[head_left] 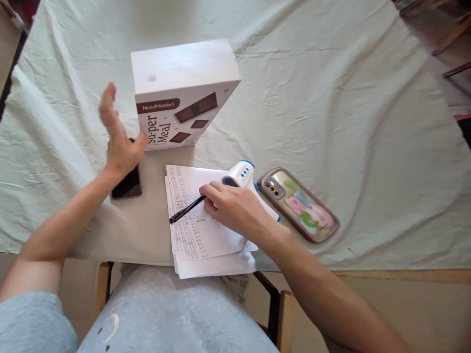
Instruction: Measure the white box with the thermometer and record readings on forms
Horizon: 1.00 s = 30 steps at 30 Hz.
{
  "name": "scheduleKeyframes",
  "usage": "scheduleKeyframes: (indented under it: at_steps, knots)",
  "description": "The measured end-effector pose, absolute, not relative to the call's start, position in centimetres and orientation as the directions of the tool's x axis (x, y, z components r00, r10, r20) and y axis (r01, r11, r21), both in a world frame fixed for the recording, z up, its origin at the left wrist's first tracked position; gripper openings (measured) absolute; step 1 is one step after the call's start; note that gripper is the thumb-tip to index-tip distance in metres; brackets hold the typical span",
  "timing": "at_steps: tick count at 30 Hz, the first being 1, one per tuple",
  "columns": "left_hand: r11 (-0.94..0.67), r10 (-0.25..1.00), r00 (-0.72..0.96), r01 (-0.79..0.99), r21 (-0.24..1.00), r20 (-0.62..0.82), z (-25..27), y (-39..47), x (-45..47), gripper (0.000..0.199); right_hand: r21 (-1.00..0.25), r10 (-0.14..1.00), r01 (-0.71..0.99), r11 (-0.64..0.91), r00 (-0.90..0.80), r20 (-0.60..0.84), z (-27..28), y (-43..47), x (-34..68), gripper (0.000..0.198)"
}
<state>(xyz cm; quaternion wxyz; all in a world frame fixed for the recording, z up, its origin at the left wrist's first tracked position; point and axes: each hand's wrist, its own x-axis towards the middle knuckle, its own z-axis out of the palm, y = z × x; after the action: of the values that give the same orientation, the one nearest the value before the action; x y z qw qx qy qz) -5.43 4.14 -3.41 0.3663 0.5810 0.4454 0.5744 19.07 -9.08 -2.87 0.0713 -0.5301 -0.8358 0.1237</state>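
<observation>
My right hand [231, 206] pinches one end of a black pen [187, 210], which lies slanted across a stack of handwritten papers [217, 245]. Partly behind that hand, a white and blue infrared thermometer [239, 172] rests on the papers. Fingers spread, my left hand [123, 139] is beside the left edge of a white box [187, 66] printed "NutriMotion Su-per Meal". Its thumb reaches the box's lower left edge; whether it touches is hard to tell. Under the left hand lies a dark phone [128, 185], partly covered by it.
A phone in a decorated case [300, 205] lies face down to the right of the thermometer. A pale, creased cloth [368, 147] covers the table. The papers overhang the near table edge, with my lap [172, 314] and a chair below.
</observation>
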Motion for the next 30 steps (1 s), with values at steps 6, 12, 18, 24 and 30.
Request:
scheduleKeyframes:
  at_steps: [6, 12, 18, 24, 30]
  knots:
    - [-0.873, 0.436, 0.715, 0.484, 0.063, 0.547, -3.6, -4.3, -3.1, 0.014, -0.906, 0.988, 0.399, 0.145, -0.101, 0.114, -1.8, -7.7, 17.9, 0.015]
    - [-0.779, 0.553, 0.752, 0.619, -0.098, 0.359, -6.2, -7.0, -1.9, 0.036, -0.984, 0.992, 0.165, -0.073, -0.092, -0.089, -4.0, -4.9, 15.5, 0.02]
    - [-0.762, 0.605, 0.734, 0.646, -0.044, 0.309, -6.2, -6.8, -2.1, 0.039, -0.975, 0.998, 0.212, -0.068, 0.0, -0.069, -6.1, -4.7, 15.1, 0.017]
    - [-0.78, 0.596, 0.738, 0.626, 0.01, 0.318, -6.3, -6.4, -2.0, 0.04, -0.892, 0.989, 0.452, 0.006, 0.128, 0.071, -6.4, -4.5, 14.8, 0.03]
    - [-0.797, 0.58, 0.755, 0.603, 0.022, 0.305, -6.0, -6.2, -2.0, 0.041, -0.859, 0.989, 0.512, 0.019, 0.115, 0.091, -6.6, -4.6, 14.9, 0.03]
